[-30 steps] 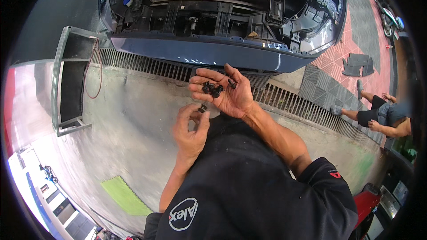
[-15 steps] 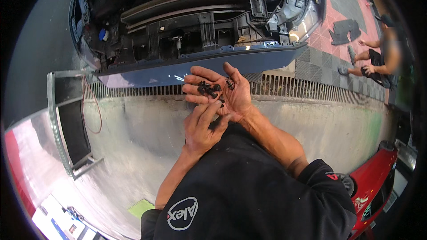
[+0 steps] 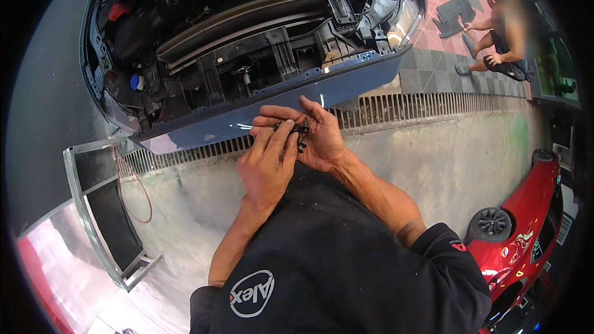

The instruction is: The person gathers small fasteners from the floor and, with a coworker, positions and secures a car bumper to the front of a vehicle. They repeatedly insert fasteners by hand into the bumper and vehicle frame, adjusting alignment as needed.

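My right hand [image 3: 324, 138] is turned palm up and cupped, holding several small black clips [image 3: 301, 129] that look like plastic push fasteners. Over this palm lies my left hand [image 3: 265, 164], its fingers bent and pressed together among the clips. Its fingers cover part of the pile, so the exact grip of the fingertips is hidden. Just beyond both hands is the blue front panel [image 3: 272, 106] of a car with its engine bay [image 3: 241, 37] exposed; neither hand visibly grips the panel.
A slotted drain grate [image 3: 396, 108] runs along the floor below the car. On the left stands a metal frame [image 3: 93, 210] with a hose [image 3: 133, 201]. At far right another person [image 3: 510, 40] crouches near a dark mat [image 3: 455, 15]. A red car [image 3: 520, 241] is at lower right.
My left hand has moved up and forward over the right palm, now covering much of the clips. The right fingers have curled in more. The view has shifted slightly.
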Demonstrator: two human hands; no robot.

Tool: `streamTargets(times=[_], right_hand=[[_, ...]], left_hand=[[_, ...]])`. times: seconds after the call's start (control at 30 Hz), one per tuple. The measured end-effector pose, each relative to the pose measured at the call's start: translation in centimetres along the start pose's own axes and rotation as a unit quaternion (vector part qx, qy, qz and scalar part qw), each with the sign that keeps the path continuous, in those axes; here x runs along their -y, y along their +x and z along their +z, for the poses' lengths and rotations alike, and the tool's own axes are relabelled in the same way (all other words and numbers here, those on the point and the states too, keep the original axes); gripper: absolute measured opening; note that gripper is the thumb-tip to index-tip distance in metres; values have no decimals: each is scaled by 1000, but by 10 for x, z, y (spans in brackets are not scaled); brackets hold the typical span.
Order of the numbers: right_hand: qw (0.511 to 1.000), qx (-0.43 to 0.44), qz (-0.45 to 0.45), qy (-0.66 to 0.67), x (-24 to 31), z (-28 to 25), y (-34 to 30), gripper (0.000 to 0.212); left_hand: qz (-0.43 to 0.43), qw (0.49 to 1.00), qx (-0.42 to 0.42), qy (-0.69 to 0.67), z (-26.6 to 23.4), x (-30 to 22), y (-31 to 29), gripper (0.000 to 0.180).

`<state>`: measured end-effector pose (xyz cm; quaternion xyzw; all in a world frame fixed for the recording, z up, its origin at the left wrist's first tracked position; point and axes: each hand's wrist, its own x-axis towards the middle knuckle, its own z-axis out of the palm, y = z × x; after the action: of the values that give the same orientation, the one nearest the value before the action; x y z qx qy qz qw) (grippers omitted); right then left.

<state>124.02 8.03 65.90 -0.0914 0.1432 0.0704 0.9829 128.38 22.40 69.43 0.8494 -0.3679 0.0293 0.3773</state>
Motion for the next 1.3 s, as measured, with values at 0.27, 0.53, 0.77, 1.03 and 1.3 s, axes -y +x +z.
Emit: streamTargets(times=[0.27,0.53,0.77,1.03,1.3], right_hand=[[999,-28,19,-9,-2,9,11,79],[998,-46,30,-39,17,10,11,79],[997,-54,19,-45,31,10,6,81],[998,-54,13,-39,45,18,-5,86],[999,-24,34,-35,48,5,-12,89]], left_hand=[[-129,973,-23,-190,3,12,1,20],[-369,646,-31,-667,-7,18,8,24],[-337,578,-3,-743,-3,11,6,27],[-331,582,-13,-742,2,-2,4,25],[-336,599,-57,-725,9,-2,-8,23]])
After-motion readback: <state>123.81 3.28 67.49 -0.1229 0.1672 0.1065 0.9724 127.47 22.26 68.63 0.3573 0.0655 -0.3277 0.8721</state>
